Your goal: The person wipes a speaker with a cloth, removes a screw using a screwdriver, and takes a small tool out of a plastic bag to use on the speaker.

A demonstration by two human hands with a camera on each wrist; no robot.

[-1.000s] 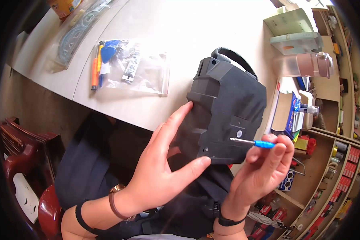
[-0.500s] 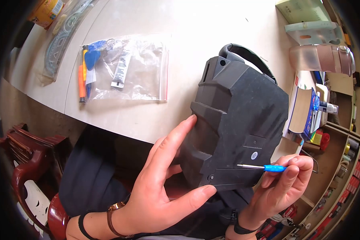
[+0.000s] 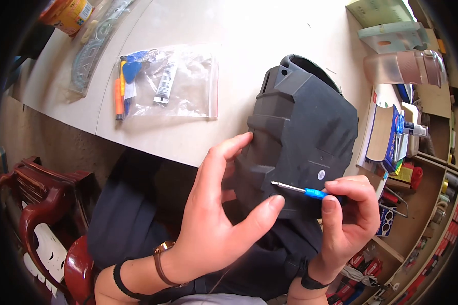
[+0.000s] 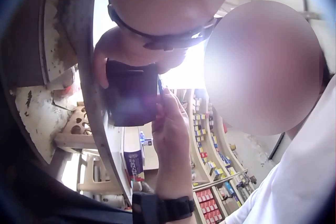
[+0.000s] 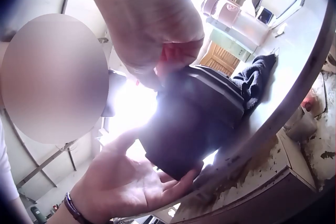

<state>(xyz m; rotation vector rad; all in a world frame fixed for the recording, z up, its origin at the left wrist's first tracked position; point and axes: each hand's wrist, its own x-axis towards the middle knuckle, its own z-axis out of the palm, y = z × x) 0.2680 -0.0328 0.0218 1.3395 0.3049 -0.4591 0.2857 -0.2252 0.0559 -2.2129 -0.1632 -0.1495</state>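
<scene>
The blue-handled screwdriver [image 3: 300,190] has slid left, and its tip now sits at the black housing's [image 3: 305,127] lower corner, beside the thumb of the left hand [image 3: 219,218]. That hand clasps the housing's edge at 8 o'clock. The right hand [image 3: 348,218] pinches the screwdriver handle at 5 o'clock. The housing leans over the tabletop [image 3: 249,30] rim, and a zip bag of tools [image 3: 183,86] lies at 10 o'clock.

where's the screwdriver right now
Head view, lower right: the screwdriver is pinched in the right hand, its tip against the case's lower edge, just above the thumb of the left hand.

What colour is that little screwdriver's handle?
The thin metal screwdriver's handle is bright blue; head view shows it best.
</scene>
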